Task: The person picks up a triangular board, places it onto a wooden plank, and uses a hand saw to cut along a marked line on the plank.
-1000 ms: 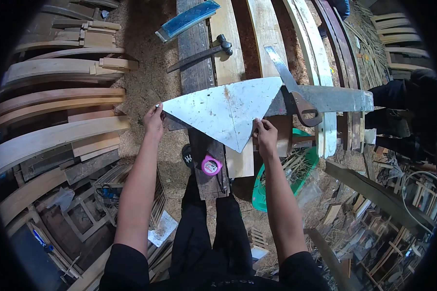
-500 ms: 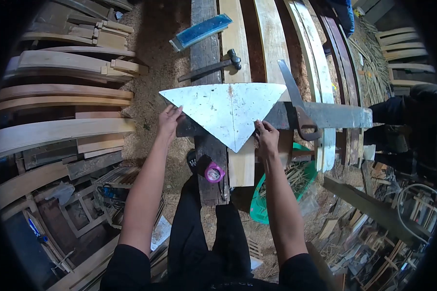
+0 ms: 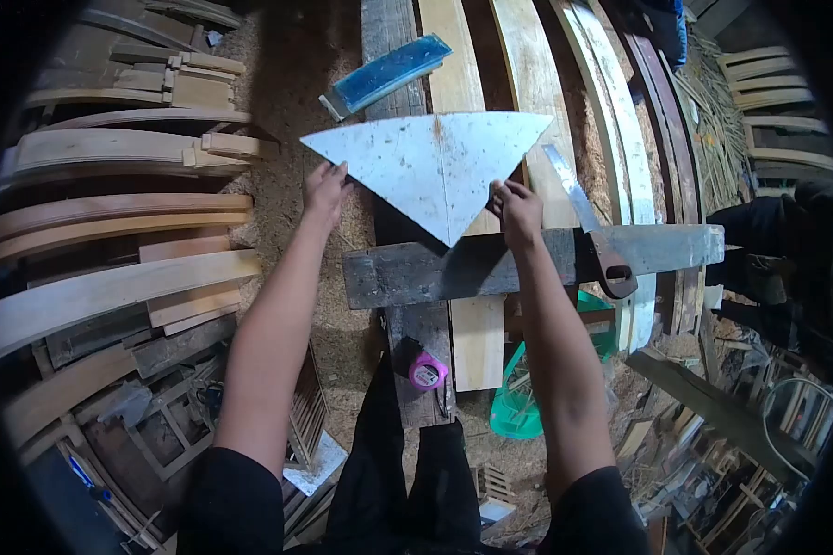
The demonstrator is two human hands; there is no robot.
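A white triangular sheet (image 3: pixel 426 166), speckled and with a line down its middle, is held up over the planks, its point toward me. My left hand (image 3: pixel 326 194) grips its left slanted edge, and my right hand (image 3: pixel 518 211) pinches the right one. Below the sheet's tip, a grey crosswise board (image 3: pixel 393 276) lies over the long planks. A handsaw (image 3: pixel 609 259) rests at the right of that board. Nearer my legs sits a pink tape measure (image 3: pixel 428 372). Beyond the sheet is a blue rectangular object (image 3: pixel 389 74).
Curved wooden pieces (image 3: pixel 120 208) are stacked at the left. A green basket (image 3: pixel 516 407) stands under my right forearm. Long planks (image 3: pixel 532 79) run away from me, and scrap wood (image 3: pixel 713 462) litters the right floor. A person in dark clothing (image 3: pixel 768 240) is at the right edge.
Both hands have moved the white sheet up and away from me, uncovering more of the grey board. The hammer seen before is now hidden behind the sheet. The view has shifted slightly.
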